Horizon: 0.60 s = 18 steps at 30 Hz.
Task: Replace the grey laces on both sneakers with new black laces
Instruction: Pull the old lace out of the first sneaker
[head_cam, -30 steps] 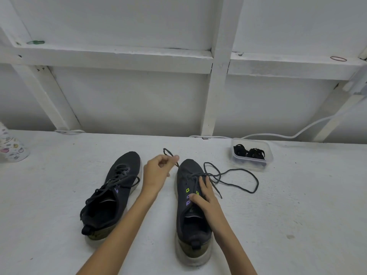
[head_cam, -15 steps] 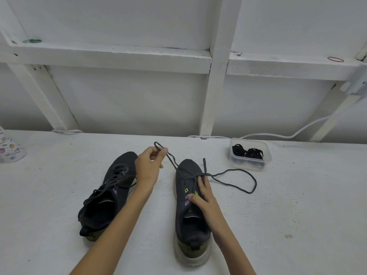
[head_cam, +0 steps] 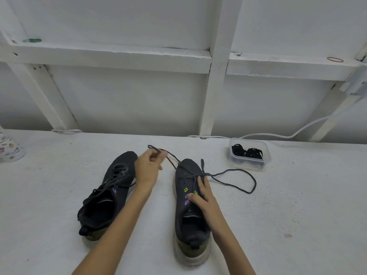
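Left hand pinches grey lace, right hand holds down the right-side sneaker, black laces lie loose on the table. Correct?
No. Head view: the black laces sit in a clear tub, not loose. Left hand does pinch the grey lace; right hand holds down the right-side sneaker.

**Left hand** point(head_cam: 148, 169), slightly blurred: its grip hides the stretch of grey lace point(head_cam: 238, 169) it pinches and overlaps the toe side of the left sneaker point(head_cam: 111, 195). **Right hand** point(head_cam: 204, 195) covers the right-side eyelets of the right sneaker point(head_cam: 187, 168). Both forearms are cut by the lower edge, and the patterned cup point(head_cam: 10, 148) by the left edge. **Black laces** point(head_cam: 247, 152) in the clear container point(head_cam: 266, 155): number indistinguishable.
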Tool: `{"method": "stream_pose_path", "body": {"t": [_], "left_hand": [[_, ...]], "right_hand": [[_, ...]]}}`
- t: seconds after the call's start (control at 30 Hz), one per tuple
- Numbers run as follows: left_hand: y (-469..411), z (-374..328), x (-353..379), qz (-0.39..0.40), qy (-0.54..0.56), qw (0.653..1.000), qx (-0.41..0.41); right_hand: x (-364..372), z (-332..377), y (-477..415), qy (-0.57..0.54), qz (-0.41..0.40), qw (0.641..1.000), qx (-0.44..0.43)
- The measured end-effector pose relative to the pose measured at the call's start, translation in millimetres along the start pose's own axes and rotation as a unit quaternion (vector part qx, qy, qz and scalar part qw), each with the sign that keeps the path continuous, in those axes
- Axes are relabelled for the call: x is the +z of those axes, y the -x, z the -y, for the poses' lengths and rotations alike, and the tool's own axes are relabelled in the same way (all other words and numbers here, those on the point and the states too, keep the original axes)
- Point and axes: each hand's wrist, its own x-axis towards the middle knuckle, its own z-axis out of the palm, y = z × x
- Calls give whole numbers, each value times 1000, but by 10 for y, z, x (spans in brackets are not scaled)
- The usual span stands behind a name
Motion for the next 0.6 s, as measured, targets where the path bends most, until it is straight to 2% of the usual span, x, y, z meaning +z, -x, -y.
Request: {"method": "stream_pose_path", "body": {"t": [0.1,0.27,0.37,0.47,0.6], "left_hand": [[-53,-54,-81,-20,20,1000,-5],[256,134,131,101,6,992,-77],[392,283,249,128,-14,990,-65],[333,230,238,111,-26,993,-27],[96,93,67,2,20,1000,-4]], "right_hand": [[-4,-3,-2,-3,3,1000,-1],[-3,8,9,8,0,1000,-3],[9,44,15,13,2,1000,-5],[8,51,19,5,7,1000,-11],[2,39,21,5,1,1000,-4]]}}
